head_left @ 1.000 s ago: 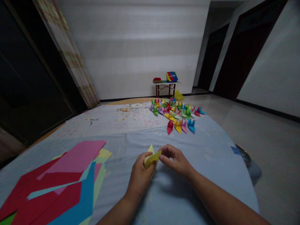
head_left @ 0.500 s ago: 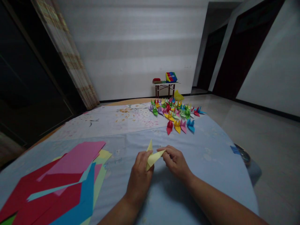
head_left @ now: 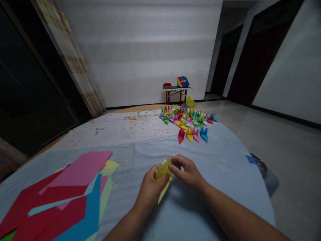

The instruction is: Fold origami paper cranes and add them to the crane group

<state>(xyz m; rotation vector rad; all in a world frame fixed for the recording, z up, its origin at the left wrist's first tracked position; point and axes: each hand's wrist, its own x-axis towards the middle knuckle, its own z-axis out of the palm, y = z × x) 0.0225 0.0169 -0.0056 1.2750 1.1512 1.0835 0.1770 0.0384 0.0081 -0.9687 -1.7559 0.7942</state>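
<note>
A piece of pale yellow folded paper [head_left: 163, 171] is held up over the near part of the table. My left hand [head_left: 151, 187] is closed around its lower left side, the thumb pressed across its face. At the paper's upper right edge, my right hand [head_left: 187, 172] pinches with thumb and curled forefinger. The paper's back and some of my fingertips are hidden. Farther off stand folded paper cranes, among them a red crane [head_left: 181, 136], a yellow crane [head_left: 189, 134] and a blue crane [head_left: 204, 134].
Coloured paper sheets [head_left: 82, 169] lie piled at the left on the round table's blue floral cloth [head_left: 225, 187]. A crowd of many-coloured cranes [head_left: 187, 116] covers the far right. Beyond the table, a small stand [head_left: 175, 89] holds a colourful package [head_left: 183, 82].
The yellow paper has been turned, so a broad face now shows where a pointed tip and a sideways flap showed before. My left thumb now lies across it.
</note>
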